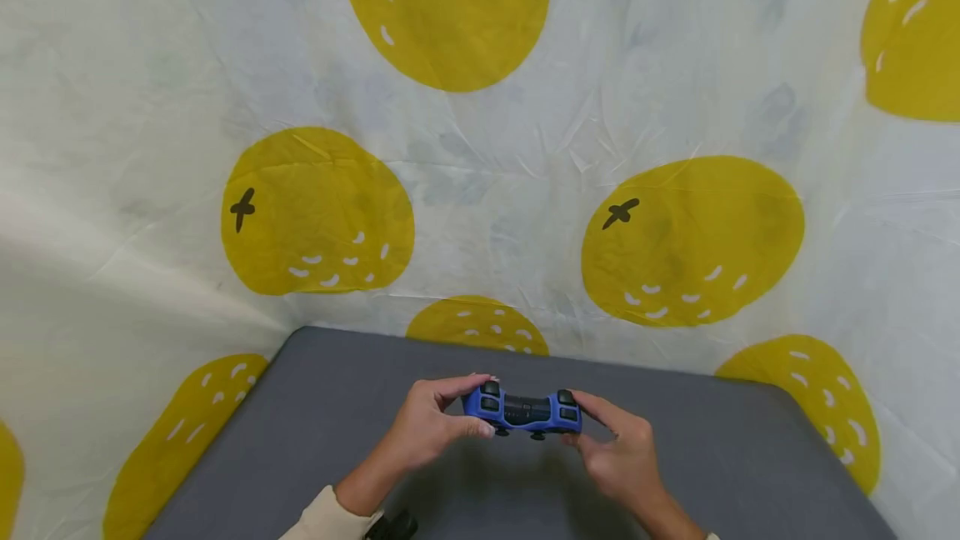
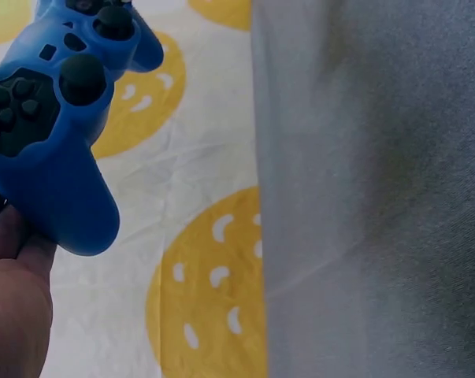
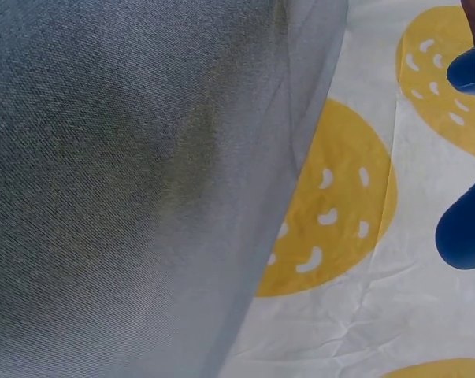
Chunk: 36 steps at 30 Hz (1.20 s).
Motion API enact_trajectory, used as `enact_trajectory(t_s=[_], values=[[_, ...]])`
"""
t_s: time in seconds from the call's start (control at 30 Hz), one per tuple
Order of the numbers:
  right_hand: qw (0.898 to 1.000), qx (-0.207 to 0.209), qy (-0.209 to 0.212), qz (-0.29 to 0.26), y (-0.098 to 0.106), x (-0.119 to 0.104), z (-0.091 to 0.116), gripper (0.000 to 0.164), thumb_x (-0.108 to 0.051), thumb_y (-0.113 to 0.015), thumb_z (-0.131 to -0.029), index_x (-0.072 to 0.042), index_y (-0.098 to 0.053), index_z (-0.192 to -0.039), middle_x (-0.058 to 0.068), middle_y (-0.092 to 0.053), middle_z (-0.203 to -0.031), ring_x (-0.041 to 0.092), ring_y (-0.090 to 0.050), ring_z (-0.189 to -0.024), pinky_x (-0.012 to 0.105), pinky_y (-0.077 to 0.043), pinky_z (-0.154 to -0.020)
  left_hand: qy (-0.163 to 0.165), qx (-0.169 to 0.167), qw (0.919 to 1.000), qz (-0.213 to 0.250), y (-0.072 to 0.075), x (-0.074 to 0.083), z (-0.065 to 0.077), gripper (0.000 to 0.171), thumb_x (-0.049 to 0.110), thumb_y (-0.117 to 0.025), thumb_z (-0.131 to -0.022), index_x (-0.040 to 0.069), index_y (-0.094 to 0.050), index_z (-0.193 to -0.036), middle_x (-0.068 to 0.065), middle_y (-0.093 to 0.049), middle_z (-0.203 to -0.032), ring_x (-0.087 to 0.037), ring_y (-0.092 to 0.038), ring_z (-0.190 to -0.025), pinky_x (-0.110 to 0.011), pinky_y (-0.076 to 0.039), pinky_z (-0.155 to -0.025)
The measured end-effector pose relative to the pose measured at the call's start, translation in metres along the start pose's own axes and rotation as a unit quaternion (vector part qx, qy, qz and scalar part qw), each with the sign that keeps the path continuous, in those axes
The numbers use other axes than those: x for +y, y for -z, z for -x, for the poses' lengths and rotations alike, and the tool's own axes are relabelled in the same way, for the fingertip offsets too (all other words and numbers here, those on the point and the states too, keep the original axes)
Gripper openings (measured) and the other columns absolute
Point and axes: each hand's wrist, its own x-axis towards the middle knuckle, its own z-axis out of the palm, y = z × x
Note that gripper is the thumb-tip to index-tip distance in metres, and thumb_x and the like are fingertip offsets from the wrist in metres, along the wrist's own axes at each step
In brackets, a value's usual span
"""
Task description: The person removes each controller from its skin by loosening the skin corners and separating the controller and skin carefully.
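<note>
At the frame's lower centre, the left hand (image 1: 424,423) and right hand (image 1: 622,452) hold a blue controller (image 1: 523,410), fingers (image 1: 459,386) gripping opposite ends. Beneath spreads a grey desk (image 1: 330,390)

I can read no word, brand or number anywhere here. The only signs I make out are two dark crosses: a left cross (image 1: 242,208) and a right cross (image 1: 621,212), each on a yellow printed shape on the pale cloth (image 1: 495,232). Whether the buttons (image 2: 31,108) of the blue controller (image 1: 527,410) carry symbols, I cannot tell; they look too dark.
</note>
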Motion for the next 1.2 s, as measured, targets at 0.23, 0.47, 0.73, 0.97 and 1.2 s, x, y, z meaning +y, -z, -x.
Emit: enact_trajectory(t_s=[0.23,0.47,0.73,0.97,1.2], values=[[0.999,0.016,0.035,0.03,0.0,0.001,-0.002,0.067,0.013,-0.097,-0.042,-0.006,-0.081,-0.104,0.01,-0.082,-0.095,0.0,-0.075,-0.095,0.008,-0.055,-0.08,0.001,-0.014,0.9998,0.011,-0.001,0.005,0.0,0.051,0.02,-0.09,-0.082,0.015,-0.075,-0.13,-0.006,-0.076,-0.129,-0.037,-0.052,-0.145,-0.055,-0.039,-0.119],[0.998,0.03,0.055,0.013,-0.001,0.003,-0.001,0.068,0.014,-0.096,-0.044,-0.004,-0.08,-0.107,0.013,-0.082,-0.096,-0.002,-0.074,-0.099,0.007,-0.054,-0.084,-0.011,-0.013,0.9996,0.023,-0.005,0.004,-0.002,0.045,0.019,-0.089,-0.084,0.014,-0.077,-0.127,-0.004,-0.078,-0.125,-0.038,-0.051,-0.145,-0.054,-0.041,-0.118],[0.999,-0.015,0.036,0.013,0.003,-0.002,-0.007,0.066,0.015,-0.095,-0.052,-0.005,-0.077,-0.113,0.011,-0.081,-0.105,0.007,-0.076,-0.099,0.006,-0.051,-0.091,-0.022,0.0,0.9994,0.026,-0.003,0.007,-0.001,0.045,0.018,-0.088,-0.084,0.015,-0.076,-0.128,-0.006,-0.077,-0.126,-0.038,-0.048,-0.148,-0.041,-0.052,-0.111],[0.998,-0.053,0.025,-0.035,0.008,-0.004,-0.009,0.065,0.011,-0.091,-0.065,-0.005,-0.072,-0.125,0.013,-0.078,-0.116,-0.001,-0.069,-0.115,0.006,-0.048,-0.099,-0.039,-0.002,0.9989,0.025,-0.001,0.011,-0.003,0.044,0.018,-0.087,-0.085,0.012,-0.076,-0.127,-0.008,-0.075,-0.13,-0.039,-0.045,-0.15,-0.035,-0.055,-0.106],[0.985,-0.107,-0.073,-0.115,0.01,-0.012,-0.013,0.056,-0.005,-0.089,-0.079,-0.006,-0.07,-0.132,0.013,-0.076,-0.125,-0.002,-0.066,-0.12,0.01,-0.051,-0.098,-0.054,0.004,0.9985,0.004,0.0,0.009,-0.003,0.044,0.019,-0.087,-0.085,0.011,-0.076,-0.127,-0.008,-0.074,-0.133,-0.037,-0.046,-0.15,-0.051,-0.046,-0.115]])
